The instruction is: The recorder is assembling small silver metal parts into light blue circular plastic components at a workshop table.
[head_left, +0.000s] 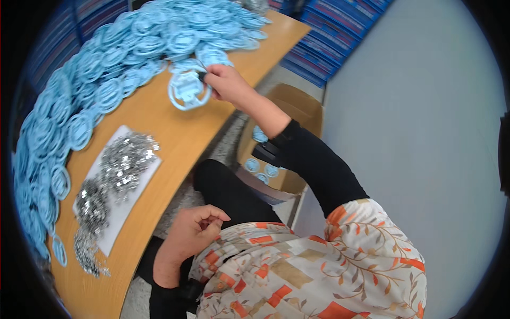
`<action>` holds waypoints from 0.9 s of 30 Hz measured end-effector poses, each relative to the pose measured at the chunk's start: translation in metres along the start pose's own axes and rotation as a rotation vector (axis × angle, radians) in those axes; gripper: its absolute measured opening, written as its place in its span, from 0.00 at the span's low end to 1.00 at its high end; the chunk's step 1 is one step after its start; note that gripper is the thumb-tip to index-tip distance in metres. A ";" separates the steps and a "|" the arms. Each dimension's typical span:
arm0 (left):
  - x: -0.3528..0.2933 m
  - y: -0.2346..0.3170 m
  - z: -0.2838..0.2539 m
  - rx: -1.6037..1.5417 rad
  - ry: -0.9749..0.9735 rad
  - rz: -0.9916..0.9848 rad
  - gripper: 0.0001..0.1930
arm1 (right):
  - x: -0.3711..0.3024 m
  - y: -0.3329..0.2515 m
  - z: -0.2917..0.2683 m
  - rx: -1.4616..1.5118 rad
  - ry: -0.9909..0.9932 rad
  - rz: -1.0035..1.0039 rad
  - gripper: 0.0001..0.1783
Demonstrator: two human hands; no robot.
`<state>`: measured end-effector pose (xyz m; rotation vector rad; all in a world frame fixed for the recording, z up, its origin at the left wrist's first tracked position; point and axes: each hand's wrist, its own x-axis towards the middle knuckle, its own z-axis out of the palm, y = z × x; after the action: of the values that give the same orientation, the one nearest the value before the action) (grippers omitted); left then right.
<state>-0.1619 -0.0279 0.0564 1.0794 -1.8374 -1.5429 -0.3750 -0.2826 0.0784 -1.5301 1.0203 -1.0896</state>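
My right hand (229, 85) reaches over the table, fingers closed at the right edge of a light blue round plastic frame (188, 91). A small dark piece (202, 76) shows by the fingertips; its kind is unclear. Just beyond lies the edge of a big heap of the same blue frames (109, 95). Near my lap is my left hand (194, 229), its thumb and fingers pinched together. Whatever it may hold is too small or hidden to make out. Small shiny metal pieces (125, 162) lie piled on a white sheet (119, 223) at the left.
The wooden table (175, 154) curves along my left and front. On the floor at the right, an open cardboard box (297, 106) holds several blue frames. Blue stacked crates (334, 32) stand at the back, and a pale grey surface (414, 133) rises at the right.
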 end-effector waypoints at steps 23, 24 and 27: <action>-0.051 -0.016 0.003 -0.161 0.235 -0.144 0.07 | 0.059 0.024 0.148 -1.059 -0.157 -0.754 0.08; -0.053 -0.014 0.001 -0.128 0.237 -0.133 0.07 | 0.068 0.027 0.154 -1.053 -0.157 -0.764 0.08; -0.059 -0.018 -0.001 -0.079 0.243 -0.138 0.07 | 0.086 0.043 0.158 -1.237 -0.223 -0.661 0.07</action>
<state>-0.1241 0.0192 0.0458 1.3162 -1.5561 -1.4730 -0.2051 -0.3366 0.0283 -3.0624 1.1008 -0.6080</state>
